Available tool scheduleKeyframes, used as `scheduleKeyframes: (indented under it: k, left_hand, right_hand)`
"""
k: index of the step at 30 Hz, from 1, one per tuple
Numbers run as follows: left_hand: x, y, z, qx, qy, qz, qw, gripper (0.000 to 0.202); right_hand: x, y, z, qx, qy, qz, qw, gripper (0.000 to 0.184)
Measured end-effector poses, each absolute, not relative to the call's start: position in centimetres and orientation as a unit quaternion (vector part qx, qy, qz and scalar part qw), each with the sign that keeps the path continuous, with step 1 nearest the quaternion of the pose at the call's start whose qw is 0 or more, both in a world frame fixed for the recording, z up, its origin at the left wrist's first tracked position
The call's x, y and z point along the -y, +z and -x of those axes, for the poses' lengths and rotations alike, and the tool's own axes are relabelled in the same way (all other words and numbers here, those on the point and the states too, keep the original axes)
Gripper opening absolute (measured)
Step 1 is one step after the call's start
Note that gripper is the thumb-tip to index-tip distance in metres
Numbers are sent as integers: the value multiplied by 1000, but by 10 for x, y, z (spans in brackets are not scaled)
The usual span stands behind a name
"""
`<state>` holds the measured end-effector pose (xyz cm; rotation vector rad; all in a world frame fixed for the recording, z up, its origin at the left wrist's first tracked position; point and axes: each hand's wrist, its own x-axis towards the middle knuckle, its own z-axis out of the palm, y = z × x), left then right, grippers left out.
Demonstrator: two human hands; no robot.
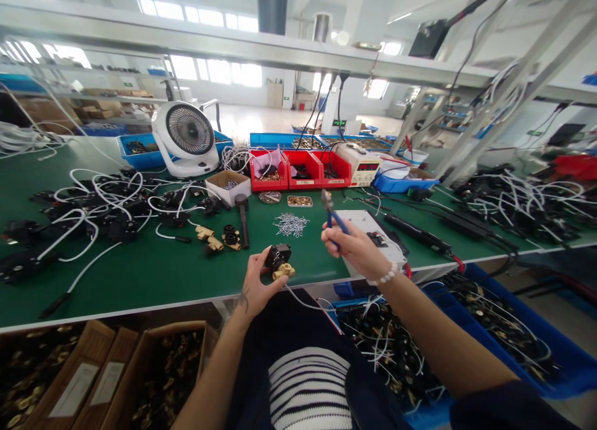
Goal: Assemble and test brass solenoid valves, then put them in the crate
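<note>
My left hand (258, 285) is closed around a small black valve with a brass fitting (278, 261), held just above the near edge of the green table (153, 271); a thin white wire trails from it toward my lap. My right hand (355, 248) grips blue-handled pliers (332, 213), jaws pointing up and away, a short way right of the valve. Between them lies a heap of small metal clips (291, 224). Loose brass fittings (209, 238) and a black-handled tool (242, 219) lie just beyond my left hand.
Many wired black valves (100, 209) cover the table's left; more lie at far right (522, 200). A white fan (186, 138), red bins (298, 168), a cardboard box (228, 186) and a power supply (361, 163) stand behind. Cardboard boxes (153, 368) and blue crates (489, 330) of parts flank my lap.
</note>
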<state>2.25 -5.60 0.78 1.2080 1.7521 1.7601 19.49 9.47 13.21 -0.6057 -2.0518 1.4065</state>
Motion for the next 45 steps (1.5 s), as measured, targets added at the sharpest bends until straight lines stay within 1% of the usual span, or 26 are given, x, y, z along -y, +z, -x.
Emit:
scheduleKeyframes:
  k: [2, 3, 4, 5, 8, 9, 10, 11, 14, 15, 16, 17, 20, 21, 22, 25, 27, 29, 32, 34, 35, 37, 39, 40, 41, 45]
  left_hand:
    - [56, 8, -22, -621, 627, -430, 192, 74]
    - [56, 8, -22, -620, 627, -430, 193, 74]
    - [56, 8, -22, -619, 628, -431, 194, 74]
    - [56, 8, -22, -618, 628, -432, 195, 74]
    - [56, 8, -21, -614, 629, -433, 199, 73]
    - [56, 8, -21, -613, 630, -433, 201, 73]
    - [56, 8, -21, -611, 631, -433, 203, 73]
    - [56, 7, -21, -610, 632, -432, 204, 73]
    - [56, 8, -21, -608, 635, -430, 205, 74]
    - [56, 8, -21, -608, 635, -429, 205, 74]
    - [56, 8, -21, -609, 635, -429, 205, 74]
    - [55, 8, -21, -609, 635, -429, 206, 74]
    - [55, 8, -21, -608, 634, -430, 208, 74]
    - [55, 8, -21, -608, 633, -430, 209, 74]
    - [55, 8, -20, -609, 633, -430, 210, 74]
    - [55, 8, -21, -611, 632, -428, 211, 75]
    - [55, 8, -21, -611, 632, -427, 211, 75]
    - [55, 9, -21, -611, 632, -427, 213, 75]
    - [56, 9, -21, -610, 630, -429, 217, 75]
    - [56, 9, -21, -610, 630, -429, 218, 75]
    - [55, 8, -21, -610, 630, -429, 218, 75]
    - [55, 8, -21, -610, 630, -429, 217, 76]
    - [55, 7, -21, -610, 629, -430, 216, 76]
    - [55, 8, -21, -610, 629, -430, 215, 76]
    - [55, 8, -21, -610, 629, -432, 215, 76]
    - [56, 8, -21, -610, 627, -435, 213, 74]
  right_hand:
    - [-89, 136, -191, 751, 465, 212, 417, 31]
    - [-87, 133, -189, 758, 404, 215, 464, 27]
    - [-85, 128, -186, 776, 349, 216, 479, 25]
    - [-85, 122, -184, 810, 308, 212, 452, 24]
    - [-91, 108, -182, 923, 238, 181, 241, 24]
    - [-94, 107, -182, 937, 226, 175, 202, 26]
    - [-97, 109, -183, 936, 220, 179, 209, 27]
    - [-99, 112, -184, 922, 221, 190, 255, 25]
    - [-97, 116, -184, 831, 223, 237, 451, 18]
    - [-95, 114, -184, 807, 216, 251, 489, 19]
    - [-92, 110, -183, 806, 207, 255, 492, 20]
    - [-90, 105, -183, 828, 198, 247, 462, 21]
    - [-90, 96, -184, 922, 174, 188, 290, 22]
    - [-93, 97, -185, 935, 169, 175, 257, 22]
    - [-96, 101, -186, 935, 166, 173, 263, 21]
    - [-102, 114, -186, 880, 161, 220, 389, 15]
    - [-100, 116, -185, 842, 155, 256, 449, 19]
    - [-96, 111, -183, 858, 155, 254, 419, 21]
    - [-95, 107, -183, 925, 164, 191, 286, 20]
    - [-98, 114, -184, 941, 160, 168, 248, 19]
    - [-100, 118, -185, 934, 158, 173, 269, 17]
    - [-101, 125, -185, 896, 157, 211, 357, 15]
    - [-97, 123, -183, 850, 156, 255, 434, 21]
    - [-94, 119, -182, 844, 156, 264, 439, 23]
    - [-92, 114, -181, 855, 158, 261, 418, 22]
    - [-94, 106, -181, 933, 164, 195, 253, 17]
